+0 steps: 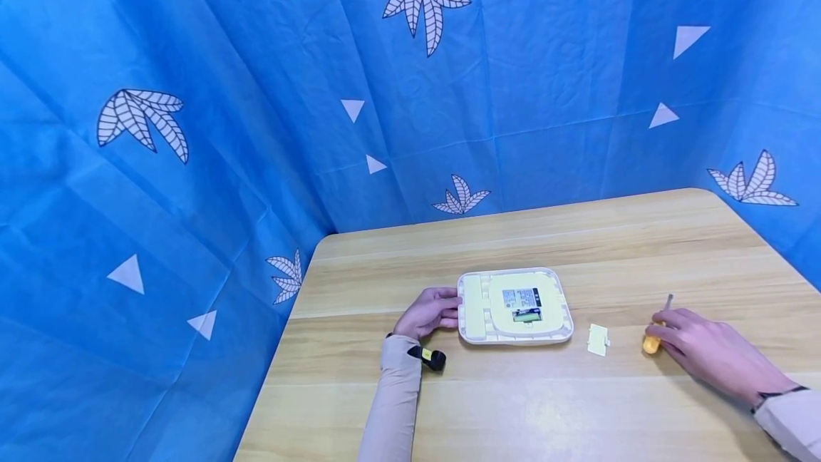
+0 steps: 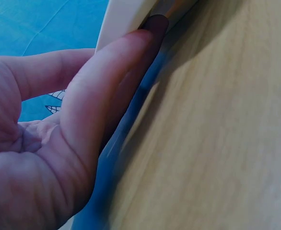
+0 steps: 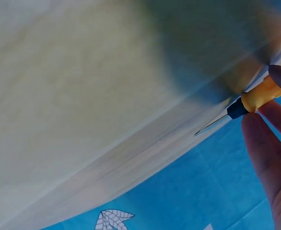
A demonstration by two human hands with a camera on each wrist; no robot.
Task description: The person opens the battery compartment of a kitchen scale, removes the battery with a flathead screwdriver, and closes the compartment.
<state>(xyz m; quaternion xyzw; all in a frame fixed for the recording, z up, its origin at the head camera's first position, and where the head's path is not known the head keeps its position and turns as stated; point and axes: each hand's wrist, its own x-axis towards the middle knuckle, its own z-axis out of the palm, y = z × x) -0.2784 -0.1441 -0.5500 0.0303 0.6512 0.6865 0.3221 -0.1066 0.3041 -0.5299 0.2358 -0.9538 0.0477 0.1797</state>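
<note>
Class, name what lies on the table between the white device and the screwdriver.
The head view shows a small pale panel lying between the white device and the orange-handled screwdriver in the right hand.

The 2 hands are sitting well apart. The sleeved left forearm (image 1: 393, 405) is angling up from the bottom of the head view, and the left hand (image 1: 426, 314) is bending off to the right. Its digits (image 2: 85, 96) are pinching from 2 sides in the left wrist view. Meanwhile the right forearm (image 1: 794, 421) is slanting leftward from the lower right corner, and the right hand (image 1: 712, 351) is showing its back, fingertips (image 1: 663, 332) pinching too.
</note>
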